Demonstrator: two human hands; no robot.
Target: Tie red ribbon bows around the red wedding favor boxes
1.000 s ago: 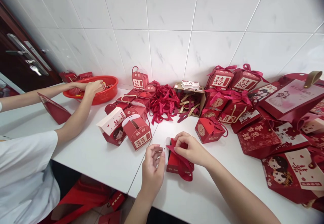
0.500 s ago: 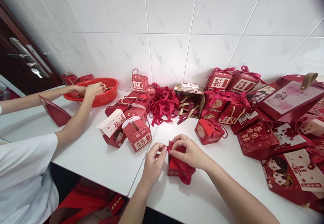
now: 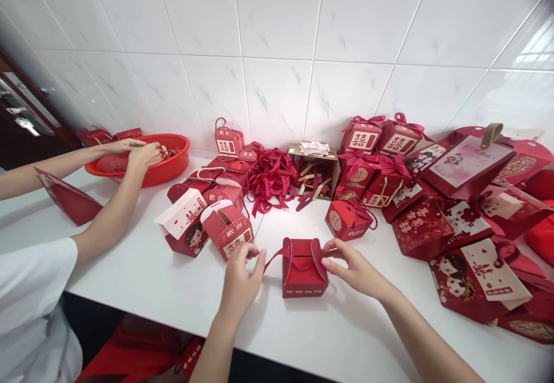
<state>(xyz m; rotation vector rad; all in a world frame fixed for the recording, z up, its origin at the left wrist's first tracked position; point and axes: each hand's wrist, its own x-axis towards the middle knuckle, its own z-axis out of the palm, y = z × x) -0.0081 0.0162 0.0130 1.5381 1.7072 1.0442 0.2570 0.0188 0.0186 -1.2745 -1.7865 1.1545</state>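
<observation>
A small red gift box (image 3: 303, 270) stands upright on the white counter (image 3: 337, 337) in front of me. A red ribbon (image 3: 273, 258) runs from its top out to both sides. My left hand (image 3: 240, 277) pinches the ribbon's left end, just left of the box. My right hand (image 3: 354, 266) pinches the right end beside the box's top flap. Both hands are pulled apart with the ribbon stretched between them.
A co-worker in a white shirt (image 3: 30, 308) at the left reaches both hands (image 3: 141, 153) into a red basin (image 3: 173, 161). Folded red boxes (image 3: 208, 221), a heap of red ribbons (image 3: 270, 178), a cardboard box (image 3: 318, 169) and red gift bags (image 3: 467, 216) crowd the counter's back and right.
My hands were together over the box's top, handling the ribbon; now they have moved apart to either side, drawing the ribbon out. The box stands upright, its flaps folded in.
</observation>
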